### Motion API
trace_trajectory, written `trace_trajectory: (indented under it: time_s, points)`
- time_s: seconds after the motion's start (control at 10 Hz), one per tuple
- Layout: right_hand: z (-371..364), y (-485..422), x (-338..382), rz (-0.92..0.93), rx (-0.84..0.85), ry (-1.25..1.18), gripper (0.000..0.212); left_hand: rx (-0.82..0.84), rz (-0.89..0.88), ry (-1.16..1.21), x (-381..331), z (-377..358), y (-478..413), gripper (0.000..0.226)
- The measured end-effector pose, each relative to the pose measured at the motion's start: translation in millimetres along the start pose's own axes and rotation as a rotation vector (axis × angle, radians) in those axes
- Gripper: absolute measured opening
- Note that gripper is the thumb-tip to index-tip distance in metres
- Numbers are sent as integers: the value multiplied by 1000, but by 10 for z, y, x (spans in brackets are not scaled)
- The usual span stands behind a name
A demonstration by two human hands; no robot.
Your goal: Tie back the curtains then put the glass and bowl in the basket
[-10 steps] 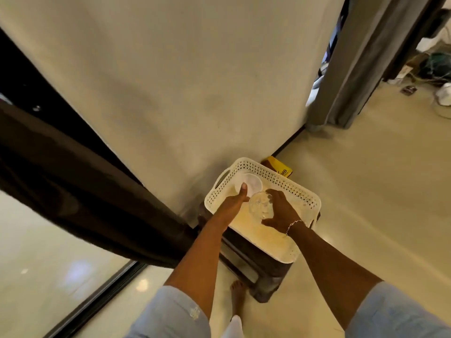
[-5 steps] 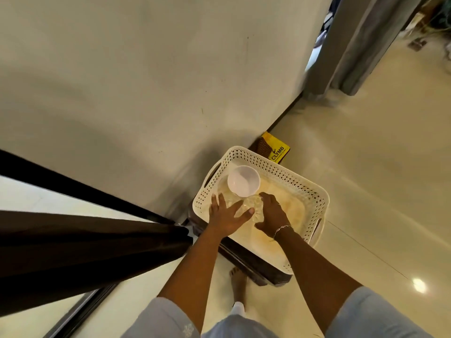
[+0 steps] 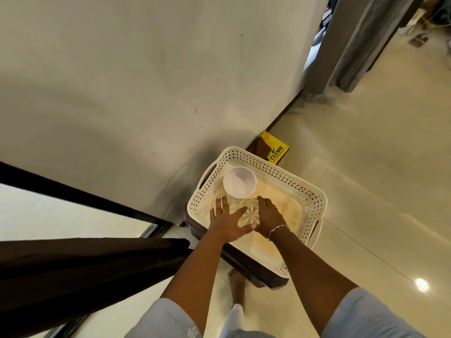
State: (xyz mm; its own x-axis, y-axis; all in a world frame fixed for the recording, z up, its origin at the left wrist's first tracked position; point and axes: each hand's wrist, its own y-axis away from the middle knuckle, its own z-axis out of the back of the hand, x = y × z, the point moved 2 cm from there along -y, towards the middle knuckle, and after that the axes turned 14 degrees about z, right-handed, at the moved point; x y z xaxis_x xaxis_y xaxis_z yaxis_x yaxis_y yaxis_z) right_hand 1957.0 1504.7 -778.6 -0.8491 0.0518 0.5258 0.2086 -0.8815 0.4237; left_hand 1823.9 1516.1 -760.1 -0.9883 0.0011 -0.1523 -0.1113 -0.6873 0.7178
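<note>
A white perforated basket (image 3: pixel 310 198) stands on a dark low stool by the wall. Inside it, near the far left corner, sits a white bowl (image 3: pixel 239 182). A clear cut glass (image 3: pixel 250 213) lies in the basket between my hands. My right hand (image 3: pixel 269 217) curls round its right side. My left hand (image 3: pixel 225 222) lies flat with spread fingers, thumb against the glass, and covers a second clear glass piece (image 3: pixel 219 200) at the basket's left wall. A dark brown curtain (image 3: pixel 85 272) hangs gathered at the lower left.
The dark stool (image 3: pixel 246 264) under the basket sticks out toward my bare foot (image 3: pixel 236 284). A yellow box (image 3: pixel 275 150) leans at the wall base behind the basket. A grey curtain (image 3: pixel 361 45) hangs at a doorway at the upper right. Glossy floor tiles spread to the right.
My left hand left the bowl and came down flat beside the glass. The glass sank lower into the basket with my right hand still round it. The view tilted down.
</note>
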Motion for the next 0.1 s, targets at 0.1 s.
trace_trajectory:
  time_s: [0.1]
  points:
    - [58, 18, -20, -21, 23, -11, 85, -75, -4, 18, 2, -9, 30, 74]
